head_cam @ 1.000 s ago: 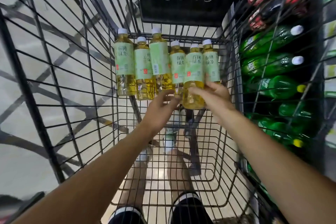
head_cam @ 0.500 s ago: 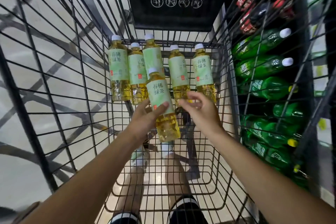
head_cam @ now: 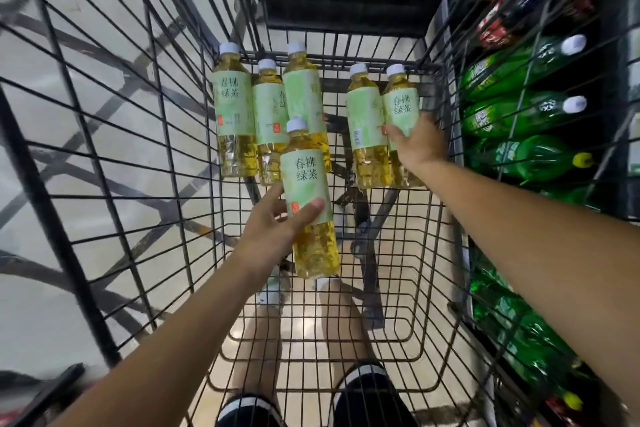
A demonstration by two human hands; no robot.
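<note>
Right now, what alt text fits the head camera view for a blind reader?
A person's left hand holds a green tea bottle in a wire shopping cart; the right hand grips the rightmost bottle of five at its far end. Green soda bottles line the right.

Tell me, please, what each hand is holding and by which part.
The left hand grips the front tea bottle at the lower edge of its label, thumb across it. The right hand holds the rightmost bottle at mid-body, thumb on its label.

To your right, green plastic soda bottles (head_cam: 519, 156) lie on their sides, with dark red-labelled cola bottles (head_cam: 491, 29) above them. Ahead of you hangs a black panel (head_cam: 346, 7) printed with white round symbols.
</note>
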